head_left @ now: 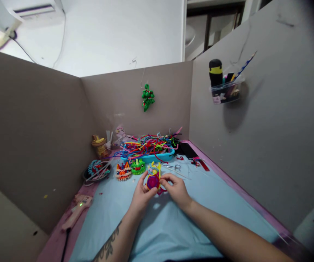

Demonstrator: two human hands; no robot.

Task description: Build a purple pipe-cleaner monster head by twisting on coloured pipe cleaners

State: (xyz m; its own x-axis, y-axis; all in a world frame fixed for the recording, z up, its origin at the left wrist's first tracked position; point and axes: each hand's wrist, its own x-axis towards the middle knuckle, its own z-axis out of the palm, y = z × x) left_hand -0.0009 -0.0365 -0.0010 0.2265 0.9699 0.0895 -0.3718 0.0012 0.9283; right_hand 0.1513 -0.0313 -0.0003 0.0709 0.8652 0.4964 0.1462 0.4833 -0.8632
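Between my hands, just above the light blue cloth, is a small pipe-cleaner figure (153, 182) with a magenta and purple round part, yellow edging and pale blue bits on top. My left hand (141, 193) grips it from the left, thumb along its lower front. From the right, my right hand (175, 188) pinches its yellow edge between thumb and fingers. Whatever lies right at those right fingertips is too small to make out. Behind the figure sit a green pipe-cleaner head (138, 167) and an orange and white one (123, 171).
A blue tray (148, 158) heaped with pipe cleaners stands at the back. Scissors (176, 167) lie right of centre. A dark bowl (97, 174) and a pink glue gun (77, 211) are at left. Grey panels (135, 120) enclose the table; a pen box (225, 91) hangs at right.
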